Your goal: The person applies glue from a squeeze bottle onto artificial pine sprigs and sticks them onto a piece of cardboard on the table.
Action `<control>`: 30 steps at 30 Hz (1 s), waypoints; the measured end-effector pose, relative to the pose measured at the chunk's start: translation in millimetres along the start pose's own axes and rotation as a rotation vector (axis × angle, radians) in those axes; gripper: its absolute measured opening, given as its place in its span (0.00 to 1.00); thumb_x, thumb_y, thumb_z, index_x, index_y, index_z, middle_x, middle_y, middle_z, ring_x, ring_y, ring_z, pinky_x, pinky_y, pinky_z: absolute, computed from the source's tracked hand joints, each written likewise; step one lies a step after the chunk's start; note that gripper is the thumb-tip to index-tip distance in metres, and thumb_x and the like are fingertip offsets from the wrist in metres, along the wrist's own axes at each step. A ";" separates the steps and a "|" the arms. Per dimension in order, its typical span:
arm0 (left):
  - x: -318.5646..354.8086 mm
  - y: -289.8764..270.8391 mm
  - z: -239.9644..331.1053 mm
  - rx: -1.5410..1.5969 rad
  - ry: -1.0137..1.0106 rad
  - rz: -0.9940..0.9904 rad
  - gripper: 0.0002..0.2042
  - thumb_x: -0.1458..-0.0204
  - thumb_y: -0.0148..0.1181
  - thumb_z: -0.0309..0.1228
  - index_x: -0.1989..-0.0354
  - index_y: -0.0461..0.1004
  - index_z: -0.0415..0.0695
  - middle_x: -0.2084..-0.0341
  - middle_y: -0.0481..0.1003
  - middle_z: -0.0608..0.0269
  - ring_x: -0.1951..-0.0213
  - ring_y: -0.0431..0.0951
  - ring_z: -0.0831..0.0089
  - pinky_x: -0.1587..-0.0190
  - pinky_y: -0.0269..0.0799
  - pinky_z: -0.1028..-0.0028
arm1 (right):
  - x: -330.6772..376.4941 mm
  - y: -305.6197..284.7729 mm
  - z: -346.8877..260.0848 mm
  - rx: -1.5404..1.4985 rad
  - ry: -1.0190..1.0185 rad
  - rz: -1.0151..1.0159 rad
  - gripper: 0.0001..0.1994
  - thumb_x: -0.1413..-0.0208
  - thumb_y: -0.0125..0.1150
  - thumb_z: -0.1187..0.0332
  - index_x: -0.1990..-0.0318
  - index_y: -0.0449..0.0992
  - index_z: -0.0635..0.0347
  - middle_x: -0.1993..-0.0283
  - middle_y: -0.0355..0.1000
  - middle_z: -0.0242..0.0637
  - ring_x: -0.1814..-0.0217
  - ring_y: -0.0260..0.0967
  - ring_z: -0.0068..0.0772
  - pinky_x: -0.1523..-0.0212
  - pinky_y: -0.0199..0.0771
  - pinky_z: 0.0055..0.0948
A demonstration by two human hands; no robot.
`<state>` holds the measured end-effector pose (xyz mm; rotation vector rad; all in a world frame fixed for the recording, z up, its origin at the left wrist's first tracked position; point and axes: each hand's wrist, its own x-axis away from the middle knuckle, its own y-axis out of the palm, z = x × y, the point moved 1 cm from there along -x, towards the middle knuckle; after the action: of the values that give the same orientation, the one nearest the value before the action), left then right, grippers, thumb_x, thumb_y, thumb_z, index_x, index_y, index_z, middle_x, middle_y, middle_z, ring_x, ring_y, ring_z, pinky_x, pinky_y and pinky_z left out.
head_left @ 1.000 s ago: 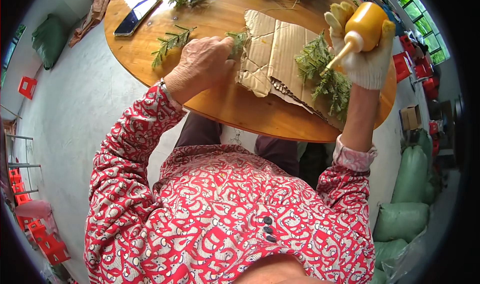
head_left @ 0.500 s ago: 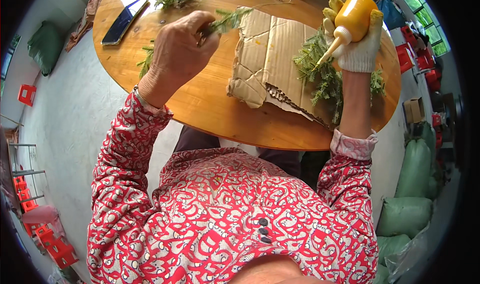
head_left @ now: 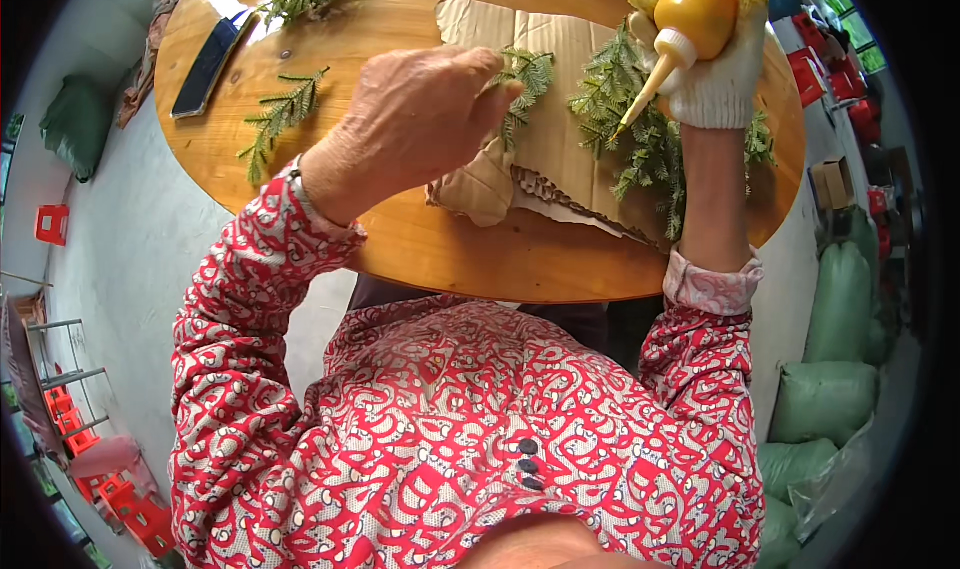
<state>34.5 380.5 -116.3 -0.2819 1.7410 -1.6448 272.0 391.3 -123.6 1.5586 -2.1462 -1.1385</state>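
Bare left hand (head_left: 415, 119) pinching a green sprig (head_left: 525, 79) over the cardboard (head_left: 545, 139), sprig running up-right from the fingertips, gloved right hand (head_left: 715, 79) wrapped around a yellow squeeze bottle (head_left: 695, 14), nozzle slanting down-left at the greenery (head_left: 640, 139), round wooden table (head_left: 450, 254), green sacks (head_left: 835, 319) on the floor at right, dark flat case (head_left: 205, 64) far left.

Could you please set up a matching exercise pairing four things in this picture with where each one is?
Things:
1. yellow squeeze bottle
2. green sprig
3. torn cardboard sheet
4. dark flat tool

Places:
A. lying alone near the far left edge of the round wooden table
B. pinched in the bare left hand
C. gripped nozzle-down in the gloved right hand
D. spread flat on the table under a pile of greenery

Pairs: 1-C, 2-B, 3-D, 4-A
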 end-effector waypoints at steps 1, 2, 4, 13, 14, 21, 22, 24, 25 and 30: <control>-0.1 0.6 -2.6 -0.001 -0.002 -0.001 0.11 0.50 0.57 0.37 0.68 0.73 0.40 0.74 0.76 0.59 0.79 0.75 0.64 0.77 0.70 0.72 | 1.1 1.7 -0.4 -0.001 0.002 0.000 0.34 0.51 0.56 0.39 0.55 0.68 0.69 0.63 0.73 0.43 0.75 0.73 0.35 0.85 0.75 0.26; -1.6 1.8 -6.2 0.045 0.066 0.072 0.11 0.50 0.57 0.37 0.66 0.74 0.41 0.70 0.76 0.58 0.75 0.75 0.63 0.74 0.70 0.71 | 2.8 3.3 -1.1 0.010 -0.004 0.018 0.33 0.50 0.56 0.40 0.55 0.68 0.68 0.63 0.73 0.43 0.75 0.73 0.35 0.84 0.75 0.26; -6.6 6.3 -15.8 0.138 0.204 0.219 0.13 0.50 0.57 0.37 0.61 0.74 0.42 0.63 0.75 0.55 0.68 0.76 0.62 0.67 0.70 0.68 | 5.6 5.4 -1.7 0.032 -0.017 0.056 0.31 0.49 0.57 0.42 0.55 0.68 0.67 0.64 0.73 0.43 0.76 0.73 0.35 0.84 0.76 0.26; -12.8 36.6 -47.3 0.204 0.337 0.098 0.21 0.55 0.61 0.38 0.50 0.72 0.49 0.46 0.66 0.58 0.47 0.65 0.60 0.46 0.57 0.60 | 5.1 12.4 4.5 -0.034 0.076 0.017 0.22 0.46 0.59 0.52 0.55 0.68 0.62 0.65 0.72 0.44 0.75 0.72 0.37 0.81 0.73 0.27; -11.9 39.1 -48.1 0.259 0.309 0.070 0.22 0.56 0.62 0.38 0.49 0.72 0.49 0.46 0.65 0.59 0.46 0.63 0.59 0.46 0.55 0.59 | 6.9 15.8 4.6 -0.055 0.075 0.026 0.21 0.45 0.58 0.53 0.55 0.68 0.61 0.65 0.71 0.45 0.75 0.71 0.38 0.80 0.73 0.27; -4.7 40.4 -48.2 0.355 0.163 -0.112 0.27 0.60 0.67 0.34 0.46 0.70 0.50 0.42 0.63 0.56 0.39 0.58 0.55 0.39 0.48 0.58 | 14.0 18.1 13.7 -0.031 0.008 -0.032 0.20 0.44 0.57 0.55 0.55 0.67 0.64 0.67 0.70 0.47 0.77 0.67 0.37 0.81 0.68 0.28; -4.1 39.7 -47.7 0.344 0.157 -0.117 0.28 0.60 0.67 0.34 0.46 0.70 0.50 0.42 0.64 0.57 0.39 0.58 0.55 0.39 0.48 0.59 | 14.4 16.2 14.2 0.021 -0.045 -0.043 0.21 0.43 0.56 0.55 0.55 0.66 0.65 0.67 0.70 0.47 0.77 0.66 0.37 0.81 0.68 0.28; -2.6 38.7 -46.9 0.323 0.144 -0.129 0.28 0.62 0.68 0.34 0.47 0.70 0.50 0.43 0.64 0.57 0.39 0.58 0.56 0.39 0.47 0.60 | 15.5 12.7 15.7 0.127 -0.152 -0.067 0.21 0.43 0.56 0.55 0.55 0.66 0.67 0.68 0.69 0.48 0.78 0.64 0.36 0.80 0.67 0.28; -1.6 39.1 -46.8 0.313 0.137 -0.135 0.29 0.62 0.68 0.34 0.47 0.70 0.50 0.43 0.64 0.57 0.39 0.58 0.56 0.39 0.47 0.60 | 16.6 12.3 16.8 0.180 -0.204 -0.079 0.21 0.43 0.55 0.56 0.55 0.66 0.69 0.68 0.69 0.48 0.79 0.64 0.36 0.80 0.67 0.28; 2.2 43.2 -47.6 0.320 0.140 -0.092 0.29 0.64 0.69 0.34 0.47 0.70 0.49 0.44 0.65 0.57 0.40 0.59 0.57 0.39 0.48 0.60 | 31.7 25.0 24.0 0.278 -0.265 -0.147 0.23 0.43 0.55 0.56 0.55 0.65 0.72 0.68 0.69 0.48 0.79 0.64 0.36 0.80 0.67 0.28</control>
<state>16.7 423.4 -160.7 -0.0989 1.5506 -2.0195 227.7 376.7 -128.9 1.7961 -2.4874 -1.1913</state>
